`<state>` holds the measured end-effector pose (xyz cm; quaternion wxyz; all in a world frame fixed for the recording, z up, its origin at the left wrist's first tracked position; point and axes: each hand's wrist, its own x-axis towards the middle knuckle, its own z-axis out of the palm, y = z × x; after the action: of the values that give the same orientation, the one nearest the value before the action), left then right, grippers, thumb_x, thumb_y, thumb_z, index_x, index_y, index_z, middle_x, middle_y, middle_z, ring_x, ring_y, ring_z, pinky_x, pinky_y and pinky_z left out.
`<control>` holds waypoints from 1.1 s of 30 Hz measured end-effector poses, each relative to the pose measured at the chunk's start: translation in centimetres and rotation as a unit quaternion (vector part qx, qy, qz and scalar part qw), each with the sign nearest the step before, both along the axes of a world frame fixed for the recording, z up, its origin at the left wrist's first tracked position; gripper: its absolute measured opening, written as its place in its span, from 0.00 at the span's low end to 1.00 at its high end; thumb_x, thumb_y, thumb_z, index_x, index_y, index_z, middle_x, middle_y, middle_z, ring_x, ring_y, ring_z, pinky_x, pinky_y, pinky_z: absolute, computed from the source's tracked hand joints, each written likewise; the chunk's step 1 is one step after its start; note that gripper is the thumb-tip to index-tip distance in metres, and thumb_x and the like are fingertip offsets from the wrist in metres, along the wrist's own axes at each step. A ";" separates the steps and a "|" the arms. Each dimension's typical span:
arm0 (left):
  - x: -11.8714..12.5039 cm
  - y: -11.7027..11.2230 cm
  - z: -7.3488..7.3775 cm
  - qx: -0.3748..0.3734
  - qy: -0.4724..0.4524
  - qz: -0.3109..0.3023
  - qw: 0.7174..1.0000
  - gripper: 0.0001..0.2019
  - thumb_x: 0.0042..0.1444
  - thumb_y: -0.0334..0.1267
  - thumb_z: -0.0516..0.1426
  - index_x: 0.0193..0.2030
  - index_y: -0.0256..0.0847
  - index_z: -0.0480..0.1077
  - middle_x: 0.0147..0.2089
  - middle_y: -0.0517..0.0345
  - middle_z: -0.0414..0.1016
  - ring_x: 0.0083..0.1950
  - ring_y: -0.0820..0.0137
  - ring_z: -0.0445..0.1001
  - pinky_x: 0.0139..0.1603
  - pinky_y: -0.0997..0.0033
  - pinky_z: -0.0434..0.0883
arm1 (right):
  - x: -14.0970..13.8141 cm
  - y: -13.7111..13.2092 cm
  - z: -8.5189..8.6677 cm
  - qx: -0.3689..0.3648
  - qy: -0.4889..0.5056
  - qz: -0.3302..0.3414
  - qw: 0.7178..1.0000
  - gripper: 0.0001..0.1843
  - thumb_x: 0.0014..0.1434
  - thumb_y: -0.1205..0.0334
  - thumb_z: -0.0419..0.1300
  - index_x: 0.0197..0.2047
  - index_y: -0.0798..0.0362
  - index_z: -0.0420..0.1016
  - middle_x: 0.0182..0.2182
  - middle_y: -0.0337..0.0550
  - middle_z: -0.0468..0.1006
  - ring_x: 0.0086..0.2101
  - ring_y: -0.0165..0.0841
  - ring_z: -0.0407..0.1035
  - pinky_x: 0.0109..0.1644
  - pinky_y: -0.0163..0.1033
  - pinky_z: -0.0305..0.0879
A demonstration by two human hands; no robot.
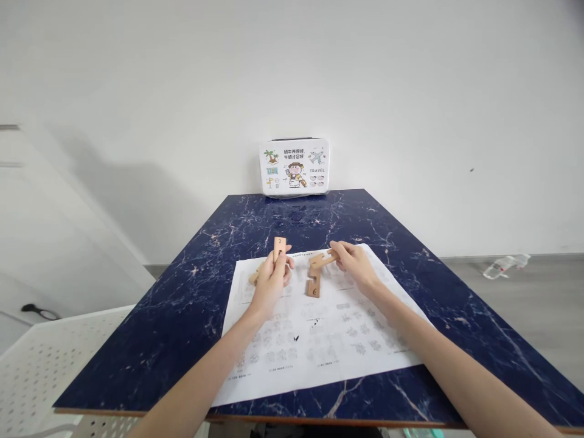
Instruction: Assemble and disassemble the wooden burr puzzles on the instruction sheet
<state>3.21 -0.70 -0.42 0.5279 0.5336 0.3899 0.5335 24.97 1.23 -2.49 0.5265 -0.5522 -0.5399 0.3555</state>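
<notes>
Closed around a wooden puzzle piece marked 2 (pixel 280 244), my left hand (pixel 272 275) hovers over the upper left of the printed sheet. Another wooden piece (pixel 253 278) shows partly behind that hand; whether it is held or lying there I cannot tell. My right hand (pixel 351 260) pinches the end of a wooden puzzle piece (pixel 328 258) at the sheet's upper right. The far end of that piece meets a notched wooden piece marked 3 (pixel 314 286), which appears upside down to me. My fingers hide part of each held piece.
The white printed instruction sheet (pixel 292 383) lies on a dark blue marbled table (pixel 182 340). A white cartoon-printed case (pixel 294 167) stands at the table's back edge against the wall. On the floor to the right is a clear plastic bottle (pixel 505 266). A white perforated chair (pixel 41 365) is at left.
</notes>
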 end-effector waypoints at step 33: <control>0.4 -0.1 -0.6 -0.088 -0.034 -0.082 0.992 0.25 0.64 0.60 0.57 0.52 0.39 0.73 0.33 0.60 0.69 0.20 0.82 0.49 0.22 0.74 0.43 | -1.4 -1.0 1.1 0.013 0.153 0.095 0.984 0.28 0.57 0.39 0.69 0.51 0.51 0.77 0.37 0.43 0.74 0.33 0.34 0.68 0.41 0.43 0.71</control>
<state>3.59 -0.81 -1.01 0.6279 0.4963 0.3723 0.4699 23.53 0.24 -1.35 0.5739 -0.4303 -0.5077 0.4772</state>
